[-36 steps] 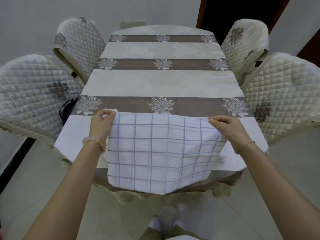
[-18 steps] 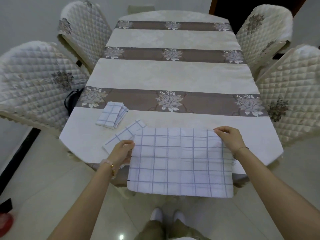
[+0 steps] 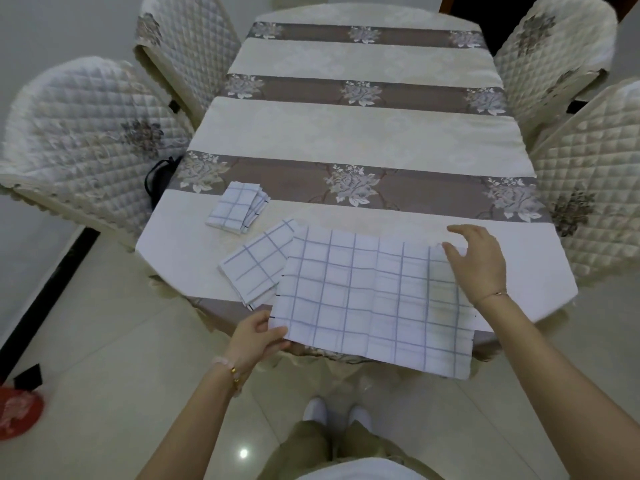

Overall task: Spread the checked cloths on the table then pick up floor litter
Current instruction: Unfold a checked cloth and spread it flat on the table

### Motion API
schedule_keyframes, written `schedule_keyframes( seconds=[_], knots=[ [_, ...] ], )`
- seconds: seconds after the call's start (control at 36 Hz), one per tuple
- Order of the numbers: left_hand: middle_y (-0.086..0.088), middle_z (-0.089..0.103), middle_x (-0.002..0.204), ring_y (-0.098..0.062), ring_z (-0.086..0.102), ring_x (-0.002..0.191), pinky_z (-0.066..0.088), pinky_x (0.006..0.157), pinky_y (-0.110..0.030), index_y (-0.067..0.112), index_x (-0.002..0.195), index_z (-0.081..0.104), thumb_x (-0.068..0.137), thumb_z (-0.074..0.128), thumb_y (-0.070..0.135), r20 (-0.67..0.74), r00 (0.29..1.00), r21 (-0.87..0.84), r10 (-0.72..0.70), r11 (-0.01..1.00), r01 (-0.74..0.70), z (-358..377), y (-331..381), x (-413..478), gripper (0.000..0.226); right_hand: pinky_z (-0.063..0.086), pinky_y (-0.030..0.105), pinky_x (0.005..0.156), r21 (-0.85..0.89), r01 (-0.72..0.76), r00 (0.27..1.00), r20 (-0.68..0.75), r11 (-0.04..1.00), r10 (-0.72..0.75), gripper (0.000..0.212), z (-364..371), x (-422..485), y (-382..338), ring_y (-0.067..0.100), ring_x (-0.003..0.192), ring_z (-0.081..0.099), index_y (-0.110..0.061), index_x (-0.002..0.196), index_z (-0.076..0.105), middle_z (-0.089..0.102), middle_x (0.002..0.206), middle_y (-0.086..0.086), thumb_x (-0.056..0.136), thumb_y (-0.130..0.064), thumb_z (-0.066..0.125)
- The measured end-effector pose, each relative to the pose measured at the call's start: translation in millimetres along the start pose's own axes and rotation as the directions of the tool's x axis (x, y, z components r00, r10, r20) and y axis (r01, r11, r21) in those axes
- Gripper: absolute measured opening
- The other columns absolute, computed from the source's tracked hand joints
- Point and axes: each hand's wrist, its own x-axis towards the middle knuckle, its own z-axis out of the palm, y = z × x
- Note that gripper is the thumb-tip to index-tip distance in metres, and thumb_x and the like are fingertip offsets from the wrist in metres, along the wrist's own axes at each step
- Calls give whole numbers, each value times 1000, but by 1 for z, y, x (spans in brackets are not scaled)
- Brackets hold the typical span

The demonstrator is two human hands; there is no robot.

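A white cloth with blue checks (image 3: 367,299) lies opened out flat on the near end of the table (image 3: 363,140), its front edge hanging past the table's rim. My left hand (image 3: 254,336) pinches its near left corner. My right hand (image 3: 476,261) hovers over its far right corner with fingers apart, holding nothing. Two more checked cloths lie folded to the left: one (image 3: 256,263) partly under the opened cloth's left edge, a smaller one (image 3: 238,207) further back.
Quilted cream chairs flank the table: two on the left (image 3: 86,140) and two on the right (image 3: 588,174). A dark bag (image 3: 160,178) hangs by the near left chair. On the tiled floor at the left lie a red object (image 3: 17,410) and a black piece (image 3: 27,375).
The cloth came down from mid-air onto the table near the edge. My left hand slid from its far left corner to the near left corner; my right hand let go.
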Motion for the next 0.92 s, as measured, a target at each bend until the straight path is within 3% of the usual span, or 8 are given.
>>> schedule_keyframes(
  seconds=[0.14, 0.36, 0.44, 0.58, 0.69, 0.78, 0.83, 0.92],
  knots=[
    [-18, 68, 97, -23, 65, 82, 59, 66, -20, 1, 98, 62, 86, 57, -6, -28, 999, -68, 32, 997, -34, 11, -5, -12, 14, 37, 23, 90, 162, 107, 972, 192, 981, -138, 27, 11, -48, -43, 17, 109, 54, -15, 114, 63, 61, 118, 2, 88, -20, 63],
    [-18, 71, 96, -21, 70, 75, 58, 63, -21, -1, 102, 62, 85, 62, -1, 0, 996, -128, 89, 988, -89, 29, -3, -30, 17, 34, 16, 96, 296, 189, 784, 529, 936, -325, 50, 45, -127, -97, 5, 118, 47, -28, 126, 53, 54, 128, -12, 80, -42, 68],
    [-25, 69, 102, -30, 70, 82, 60, 69, -31, -6, 108, 60, 85, 61, -1, 31, 990, -124, 137, 983, -132, 37, 3, -36, 23, 41, 18, 94, 353, 118, 782, 543, 928, -306, 49, 49, -139, -103, 3, 112, 50, -29, 123, 54, 55, 122, -13, 79, -42, 69],
    [-30, 64, 108, -38, 69, 86, 59, 77, -44, -12, 112, 52, 81, 71, 12, 55, 981, -59, 188, 981, -185, 47, 15, -44, 43, 49, 23, 90, 485, -15, 855, 460, 874, -240, 9, 42, -140, -101, 4, 94, 62, -23, 92, 69, 68, 94, -13, 84, -27, 66],
    [-17, 70, 97, -27, 67, 85, 56, 76, -36, -1, 102, 62, 76, 76, 23, 62, 969, 25, 239, 970, -241, 48, 25, -46, 39, 52, 23, 79, 570, -100, 900, 400, 815, -169, 8, 29, -131, -94, 4, 80, 65, -20, 78, 70, 71, 78, -9, 85, -17, 66],
    [-1, 70, 109, -19, 62, 107, 48, 97, -43, 17, 104, 67, 67, 79, 44, 75, 953, 117, 293, 947, -300, 45, 38, -48, 48, 48, 15, 72, 666, -144, 933, 337, 732, -123, 16, 14, -120, -88, 1, 72, 60, -22, 74, 66, 66, 70, -13, 86, -12, 65],
    [12, 68, 84, -11, 62, 87, 49, 85, -30, 17, 87, 66, 74, 77, 33, 47, 932, 130, 360, 923, -363, 37, 50, -50, 23, 46, 13, 69, 720, -164, 952, 295, 674, -83, 13, -1, -109, -83, 0, 70, 57, -18, 76, 64, 62, 71, -12, 87, -11, 63],
    [-3, 52, 65, -11, 52, 62, 45, 60, -20, -4, 85, 60, 78, 74, 23, -5, 882, 83, 471, 879, -469, 21, 68, -50, 31, 47, 14, 64, 762, -179, 972, 234, 622, -7, 15, -25, -88, -73, 3, 70, 53, -16, 77, 59, 57, 76, -2, 91, -11, 58]
  ],
)
